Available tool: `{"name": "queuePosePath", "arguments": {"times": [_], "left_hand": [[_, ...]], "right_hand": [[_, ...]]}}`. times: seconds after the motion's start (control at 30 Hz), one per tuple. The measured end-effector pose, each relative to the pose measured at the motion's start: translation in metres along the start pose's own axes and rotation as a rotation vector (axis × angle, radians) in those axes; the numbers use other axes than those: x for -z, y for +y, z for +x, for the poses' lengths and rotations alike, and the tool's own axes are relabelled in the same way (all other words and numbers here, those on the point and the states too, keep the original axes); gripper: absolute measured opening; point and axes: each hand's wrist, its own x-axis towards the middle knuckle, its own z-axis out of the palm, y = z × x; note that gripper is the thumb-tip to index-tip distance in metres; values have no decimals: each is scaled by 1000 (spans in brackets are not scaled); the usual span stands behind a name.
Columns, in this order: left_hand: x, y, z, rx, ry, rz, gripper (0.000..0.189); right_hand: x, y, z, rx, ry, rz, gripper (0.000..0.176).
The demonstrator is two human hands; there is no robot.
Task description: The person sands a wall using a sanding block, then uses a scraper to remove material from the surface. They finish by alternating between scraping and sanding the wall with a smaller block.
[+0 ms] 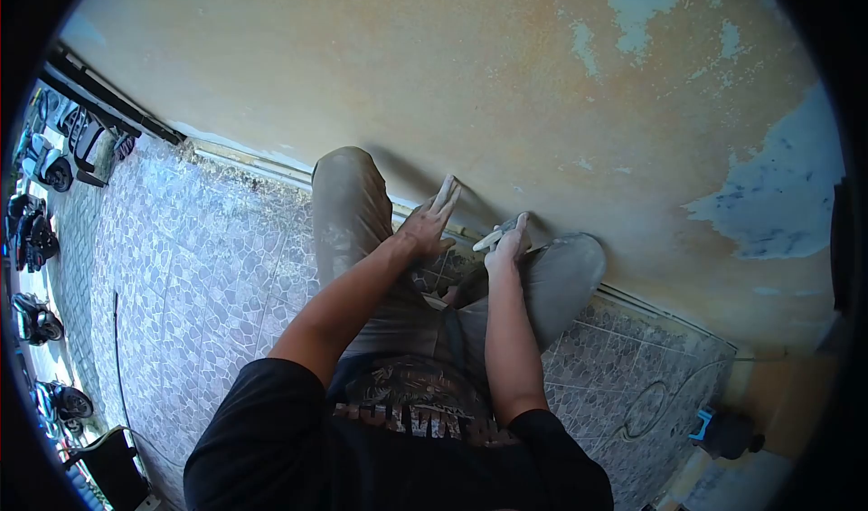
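Note:
My left hand (427,228) reaches to the wall foot in front of my knees, fingers stretched out and dusted white. Its fingertips overlap the lower wall (398,95) in this view. My right hand (508,247), also whitened with dust, is closed around a pale flat scraper (487,239) that points toward the left hand. The index finger lies extended along it; the rest of the tool is hidden in the grip. The wall has worn tan paint with bluish-white patches (778,190). A narrow ledge (262,161) runs along its base.
My bent knees flank both hands close to the wall. Stone-patterned tiles (208,267) cover the floor. A loose cable (644,411) and a dark blue object (723,433) lie at lower right. A black chair (108,470) stands lower left, with parked motorcycles (34,231) beyond.

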Motion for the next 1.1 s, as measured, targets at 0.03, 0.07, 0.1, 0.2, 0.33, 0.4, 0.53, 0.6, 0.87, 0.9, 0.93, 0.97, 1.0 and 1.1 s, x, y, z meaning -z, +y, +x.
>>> {"name": "queuePosePath", "arguments": {"times": [0.03,0.07,0.1,0.2,0.33,0.4,0.53,0.6,0.87,0.9,0.93,0.97,1.0,1.1], "left_hand": [[1,1,0,1,-3,-1,113],[-2,-2,-1,-31,43,-13,114],[-2,-4,-1,-42,62,-20,114],[-1,-4,-2,-45,71,-75,111],[7,0,-4,-35,114,-180,104],[16,4,-5,-12,89,-217,102],[20,9,-1,-56,221,-234,83],[25,13,-2,-152,399,-213,69],[30,14,-3,-2,779,92,76],[33,17,-4,57,791,121,77],[36,17,-2,49,809,96,78],[41,17,0,45,823,71,79],[47,20,3,13,834,55,81],[83,42,17,-69,820,82,81]], "right_hand": [[-1,0,-3,27,-16,0,44],[-2,-1,-6,54,-30,2,43],[-4,-3,-9,76,-35,-2,43],[-12,-23,-28,-50,8,112,38],[-8,-64,-69,-169,-324,135,42],[-17,-79,-87,-147,-309,130,39],[-23,-74,-82,-104,-264,116,37],[-17,-54,-65,-101,-227,121,38],[-13,8,-32,-208,-146,87,38],[-16,13,-29,-192,-119,68,37],[-18,17,-30,-165,-135,126,35],[-17,23,-29,-153,-122,181,35],[-16,31,-27,-107,-118,132,34],[-20,16,-35,-29,-151,111,32]]}}
